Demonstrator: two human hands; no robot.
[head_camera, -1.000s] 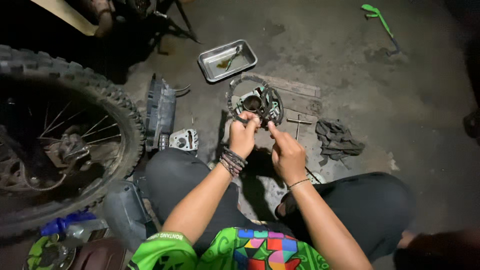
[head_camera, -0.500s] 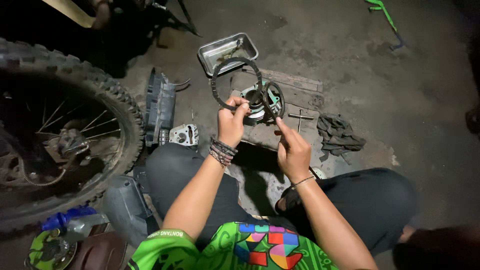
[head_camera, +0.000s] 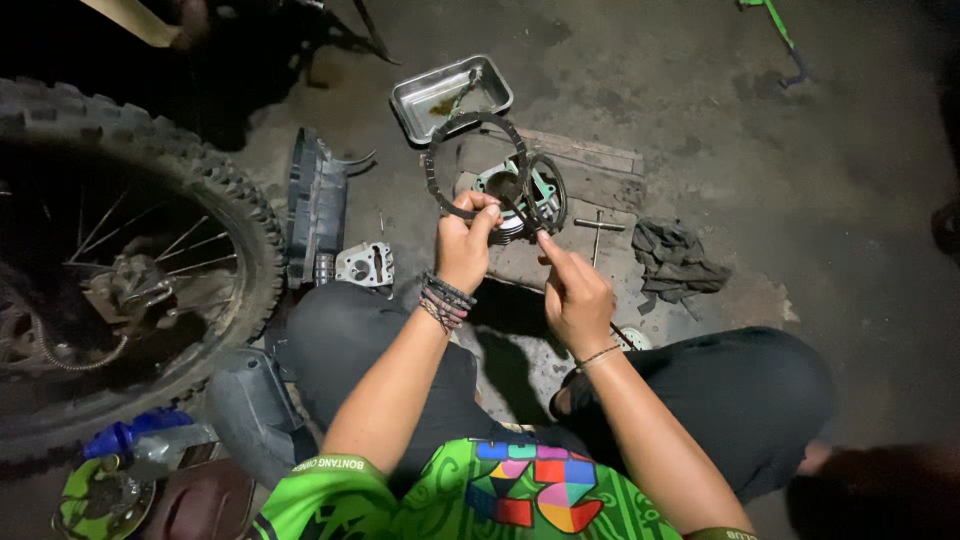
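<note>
Dim stained concrete floor (head_camera: 700, 110), light pooled at centre, darkness at the edges, knobby spoked wheel (head_camera: 130, 270) at 9 o'clock, metal tray (head_camera: 415, 100) at 12, crumpled dark rag (head_camera: 675, 260) at 3, green tool (head_camera: 775, 30) at 1

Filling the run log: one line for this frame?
left hand: holds dark toothed metal ring | right hand: pinches second dark ring | below: round grey metal hub

I see no signs or screens from here. The one package-like thing is a blue plastic bottle (head_camera: 135, 437) lying on its side at the lower left, below the knobby tyre (head_camera: 235, 200), its clear neck pointing right.
</note>
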